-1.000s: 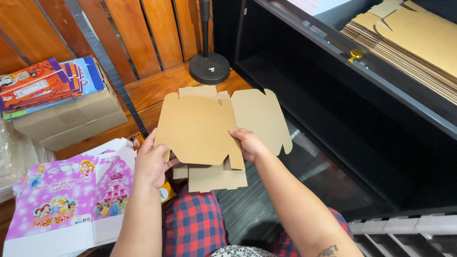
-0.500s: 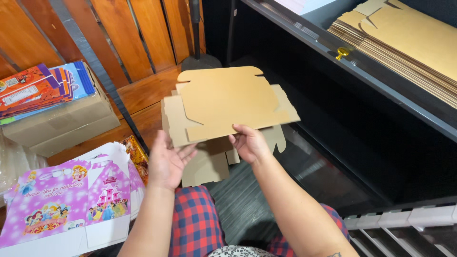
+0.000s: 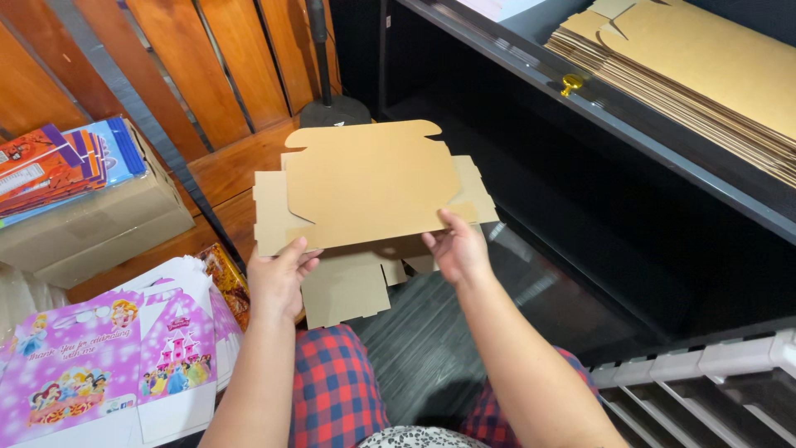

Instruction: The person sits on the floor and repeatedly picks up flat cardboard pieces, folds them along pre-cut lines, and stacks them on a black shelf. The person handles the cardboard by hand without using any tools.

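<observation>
The flat die-cut cardboard blank [image 3: 369, 187] was held level in the air above the person's lap, in front of the black shelf unit [image 3: 580, 207]. The left hand [image 3: 278, 278] pinched its near left edge, and the right hand [image 3: 456, 249] had its grip closed on the near right edge. It looked light, thin and springy, likely to buckle along its scored folds, so the firm edges beside the flaps seemed the best hold.

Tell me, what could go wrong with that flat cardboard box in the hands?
The cardboard box blank is held only at its lower edge by the left hand and right hand, so it might sag, bend or slip. Its loose lower flaps hang free and could crease against the person's knee.
</observation>
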